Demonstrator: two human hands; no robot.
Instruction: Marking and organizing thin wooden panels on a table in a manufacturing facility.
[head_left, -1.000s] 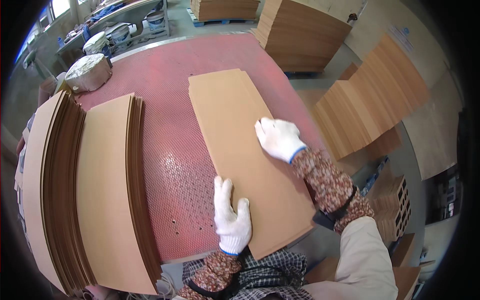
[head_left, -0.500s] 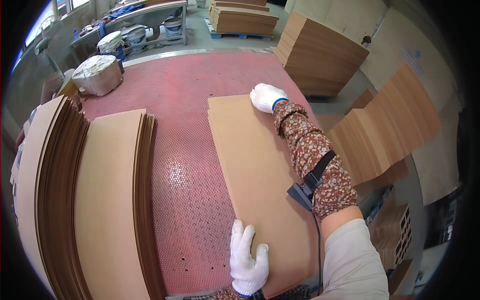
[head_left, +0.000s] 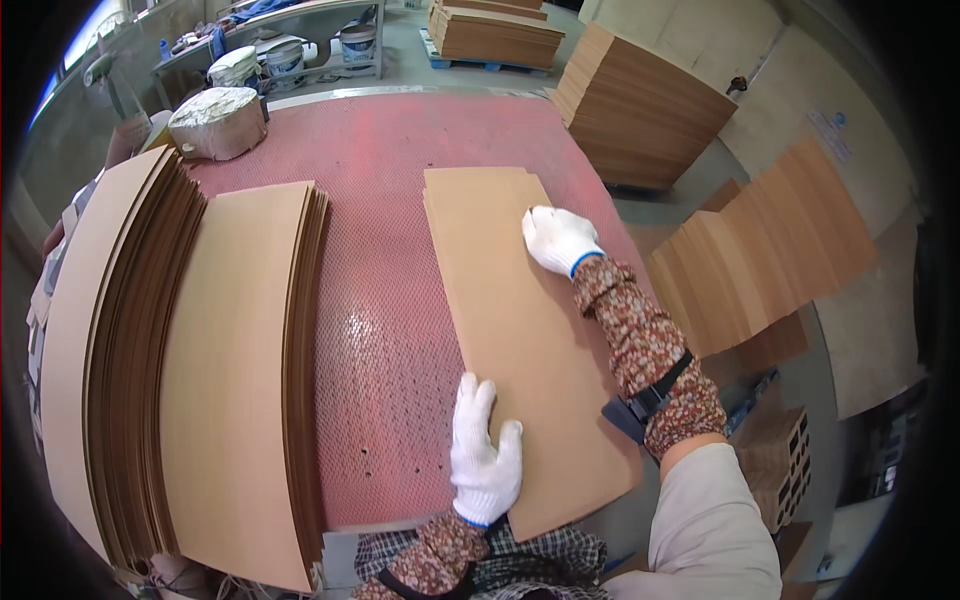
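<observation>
A long, narrow stack of thin brown boards (head_left: pixel 535 400) lies lengthwise before me, its sheets slightly out of line at the left and far edges. My left hand (head_left: pixel 485 450), in a white knit glove, rests at the stack's near left edge, fingers stretched along it and thumb apart over the top board. My right hand (head_left: pixel 562 240), gloved alike, is closed in a fist against the board's right side toward the far end. Whatever those curled fingers may hold is hidden. A black strap with a small device (head_left: pixel 640 405) sits round my right forearm.
Two tall stacks of similar boards, a nearer-in one (head_left: pixel 235 370) and an outer one (head_left: pixel 105 350), stand on the left of the red textured tabletop (head_left: pixel 385 300). A foil-wrapped bundle (head_left: pixel 218 125) sits at the far left. More board piles (head_left: pixel 640 110) stand beyond the right edge.
My right hand has left the stack's far edge and come nearer along its right side, still closed. My left hand stays at the near left edge. The whole view has shifted slightly.
</observation>
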